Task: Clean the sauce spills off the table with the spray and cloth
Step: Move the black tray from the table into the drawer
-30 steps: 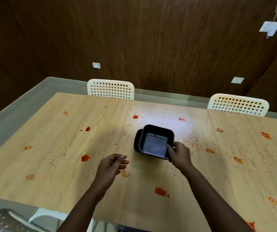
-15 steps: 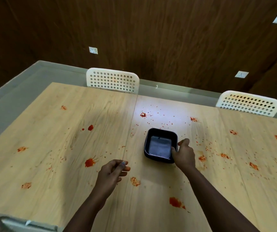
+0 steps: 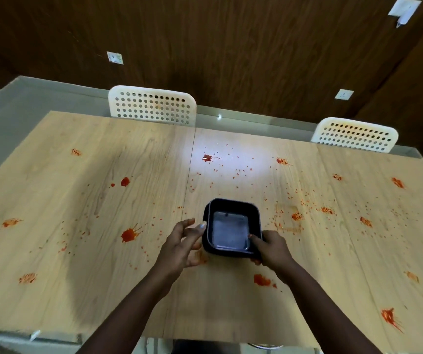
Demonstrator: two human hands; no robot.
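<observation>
A light wooden table (image 3: 77,251) is spattered with red sauce spills, among them a large splat (image 3: 129,235) at left centre, one (image 3: 262,280) near my right forearm and one (image 3: 207,157) in the bright patch farther back. A black square bowl (image 3: 232,226) with a grey inside sits at the middle. My right hand (image 3: 273,250) grips its near right corner, thumb on the rim. My left hand (image 3: 182,245) is open, fingers spread, right beside the bowl's left side. No spray bottle or cloth is in view.
Two white perforated chair backs (image 3: 151,104) (image 3: 354,135) stand at the table's far edge, against a dark wood-panelled wall. A grey floor strip (image 3: 13,103) runs along the left. More sauce marks dot the right half (image 3: 396,182).
The bowl has come closer to me in my right hand. My left hand has moved right and opened beside the bowl. The camera has tilted a little.
</observation>
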